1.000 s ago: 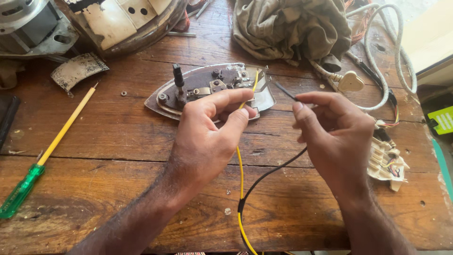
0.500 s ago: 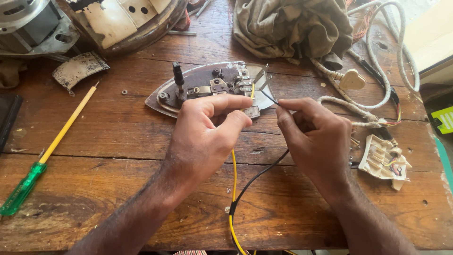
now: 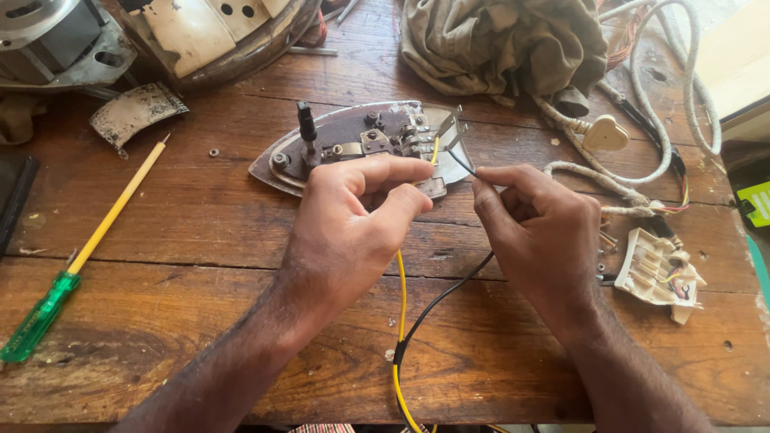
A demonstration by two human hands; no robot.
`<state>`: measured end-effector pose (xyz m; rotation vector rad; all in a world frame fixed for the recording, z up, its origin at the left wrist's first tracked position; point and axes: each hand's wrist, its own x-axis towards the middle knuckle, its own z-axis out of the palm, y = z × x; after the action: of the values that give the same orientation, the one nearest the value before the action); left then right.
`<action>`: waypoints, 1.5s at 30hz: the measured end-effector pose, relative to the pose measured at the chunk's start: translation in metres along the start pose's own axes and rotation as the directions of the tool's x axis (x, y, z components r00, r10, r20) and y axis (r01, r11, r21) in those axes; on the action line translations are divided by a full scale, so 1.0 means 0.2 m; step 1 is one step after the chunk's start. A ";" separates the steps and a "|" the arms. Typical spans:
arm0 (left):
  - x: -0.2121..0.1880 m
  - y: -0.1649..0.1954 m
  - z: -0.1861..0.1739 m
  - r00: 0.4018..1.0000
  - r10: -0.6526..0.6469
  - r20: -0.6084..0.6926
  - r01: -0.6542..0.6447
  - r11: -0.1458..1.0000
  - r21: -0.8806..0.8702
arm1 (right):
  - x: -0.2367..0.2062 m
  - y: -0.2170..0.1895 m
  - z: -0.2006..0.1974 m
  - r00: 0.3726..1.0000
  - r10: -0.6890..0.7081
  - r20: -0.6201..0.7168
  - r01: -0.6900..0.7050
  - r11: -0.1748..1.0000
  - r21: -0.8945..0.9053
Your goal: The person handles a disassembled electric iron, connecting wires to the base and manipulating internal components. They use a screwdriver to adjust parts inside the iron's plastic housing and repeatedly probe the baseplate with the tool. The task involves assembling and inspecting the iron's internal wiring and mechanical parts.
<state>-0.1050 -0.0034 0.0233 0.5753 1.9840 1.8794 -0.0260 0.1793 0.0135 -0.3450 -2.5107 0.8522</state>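
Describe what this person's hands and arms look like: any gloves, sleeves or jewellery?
Both are bare. The left hand and the right hand wear no gloves, and no ring shows on any finger in view. Neither wrist carries a watch or bracelet. The forearms are uncovered right down to the bottom edge of the picture, so no sleeve is in sight. Fingernails are short where they show.

The left hand (image 3: 353, 220) covered the near edge of the iron soleplate (image 3: 353, 140) and the upper run of the yellow wire (image 3: 400, 321). The black wire (image 3: 437, 305) vanished behind the right hand (image 3: 541, 232). A motor housing (image 3: 56, 40) was cut off at the top-left edge, and the terminals on the soleplate were too small to tell apart.
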 end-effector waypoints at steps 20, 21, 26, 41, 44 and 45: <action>0.01 -0.01 0.01 1.000 0.003 0.012 -0.003 1.000 -0.024 | 0.01 0.01 0.00 1.000 0.011 0.018 -0.010 1.000 -0.026; 0.00 -0.01 0.01 1.000 0.005 0.013 -0.005 1.000 -0.022 | 0.01 0.01 0.00 1.000 0.013 0.018 -0.012 1.000 -0.024; 0.00 -0.01 0.02 0.999 0.024 0.037 -0.021 0.997 -0.074 | 0.01 0.01 -0.01 1.000 -0.009 0.002 0.009 1.000 -0.021; -0.07 0.05 0.10 0.993 -0.080 0.087 0.089 0.991 -0.101 | 0.05 0.02 -0.15 0.921 0.235 0.312 -0.371 0.775 0.512; -0.08 0.04 0.12 0.999 -0.024 0.049 0.029 0.994 -0.105 | 0.06 0.01 -0.15 0.931 0.276 0.237 -0.360 0.794 0.489; -0.08 0.04 0.12 0.999 -0.010 0.033 0.014 0.995 -0.103 | 0.05 0.01 -0.15 0.937 0.288 0.199 -0.349 0.811 0.469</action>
<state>-0.0781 0.0087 0.0296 0.5596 1.8538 1.9397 -0.0201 0.1996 0.0372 -0.5598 -2.2475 1.6577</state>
